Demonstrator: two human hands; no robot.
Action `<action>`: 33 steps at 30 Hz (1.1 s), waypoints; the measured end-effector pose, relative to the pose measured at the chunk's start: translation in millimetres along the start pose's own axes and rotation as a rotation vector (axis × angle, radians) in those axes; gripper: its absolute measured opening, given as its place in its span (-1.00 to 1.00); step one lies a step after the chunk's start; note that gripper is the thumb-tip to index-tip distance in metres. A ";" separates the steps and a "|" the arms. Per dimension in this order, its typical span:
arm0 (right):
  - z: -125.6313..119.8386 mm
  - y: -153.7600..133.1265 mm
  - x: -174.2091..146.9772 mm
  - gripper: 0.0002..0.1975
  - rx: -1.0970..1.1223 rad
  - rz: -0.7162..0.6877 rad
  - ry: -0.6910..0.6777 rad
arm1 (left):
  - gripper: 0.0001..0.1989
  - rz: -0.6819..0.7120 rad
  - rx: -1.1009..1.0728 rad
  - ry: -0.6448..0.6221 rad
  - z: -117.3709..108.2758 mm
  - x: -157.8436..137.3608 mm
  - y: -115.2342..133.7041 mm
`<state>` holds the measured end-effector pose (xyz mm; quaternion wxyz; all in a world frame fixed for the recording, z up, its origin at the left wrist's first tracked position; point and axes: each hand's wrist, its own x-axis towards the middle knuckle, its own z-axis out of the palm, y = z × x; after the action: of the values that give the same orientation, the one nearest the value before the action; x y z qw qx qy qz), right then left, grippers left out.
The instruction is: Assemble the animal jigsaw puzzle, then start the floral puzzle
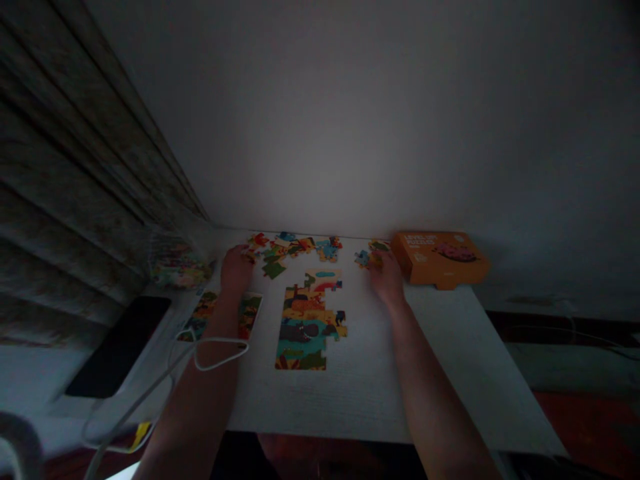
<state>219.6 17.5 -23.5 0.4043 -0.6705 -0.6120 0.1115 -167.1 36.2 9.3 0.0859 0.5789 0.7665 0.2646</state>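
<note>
A partly joined jigsaw puzzle [303,327] lies on the white table, showing a hippo, a crocodile and other animals; its right edge is uneven. My left hand [237,268] is at the left end of a heap of loose puzzle pieces [287,247], fingers curled on a small orange-yellow piece [250,257]. Across the table, my right hand [386,275] has its fingers closed at a yellowish puzzle piece [375,259]. Beside its fingertips is a blue piece [362,258], with a greenish piece [379,245] just behind. Dim light blurs the fingertips.
An orange puzzle box [440,259] stands right of my right hand. A picture card [250,315] lies partly under my left forearm. White cable [220,341] loops over that forearm. A dark phone-like slab [120,347], a clear plastic bag [180,263] and a curtain are at left; a wall is behind.
</note>
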 end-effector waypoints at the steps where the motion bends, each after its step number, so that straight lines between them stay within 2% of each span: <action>1: -0.1 -0.1 0.0 -0.68 0.001 0.000 0.007 | -0.49 -0.016 -0.012 0.021 -2.7 1.0 -2.7; 5: -0.4 1.3 0.0 -0.68 0.017 -0.013 0.012 | -0.49 -0.086 -0.046 0.057 -6.7 0.0 -4.5; 11: 0.2 1.7 -0.2 -0.68 0.009 -0.011 0.003 | -0.49 -0.069 0.105 -0.042 0.0 -8.4 7.7; 15: 0.5 -1.2 -0.9 -0.68 0.017 -0.004 0.017 | -0.44 -0.121 0.085 -0.070 3.5 -7.0 11.4; 19: -1.4 -5.0 -1.5 -0.68 0.008 -0.007 0.014 | -0.37 -0.132 -0.038 -0.026 4.5 -2.7 12.6; 22: -3.6 -7.9 -1.9 -0.68 0.002 -0.005 0.014 | -0.44 -0.123 -0.106 0.076 3.0 -1.5 13.2; 26: -5.9 -13.4 -1.3 -0.68 0.022 -0.016 0.068 | -0.58 -0.197 -0.285 0.158 -3.2 -1.7 17.1; 29: -5.5 -20.8 -0.5 -0.68 0.132 0.003 0.082 | -0.64 -0.221 -0.559 0.151 -3.9 -7.2 31.6; 31: -4.4 -28.3 -1.3 -0.64 0.293 0.080 0.004 | -0.64 -0.201 -0.802 0.064 1.5 -17.5 48.9; 33: -3.8 -37.6 -3.8 -0.57 0.502 0.183 -0.182 | -0.65 -0.173 -0.998 -0.129 11.0 -34.0 68.9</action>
<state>193.8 9.6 3.2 0.4893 -0.5890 -0.5361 0.3554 -93.5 20.9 28.8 0.4206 0.4168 0.5850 0.5542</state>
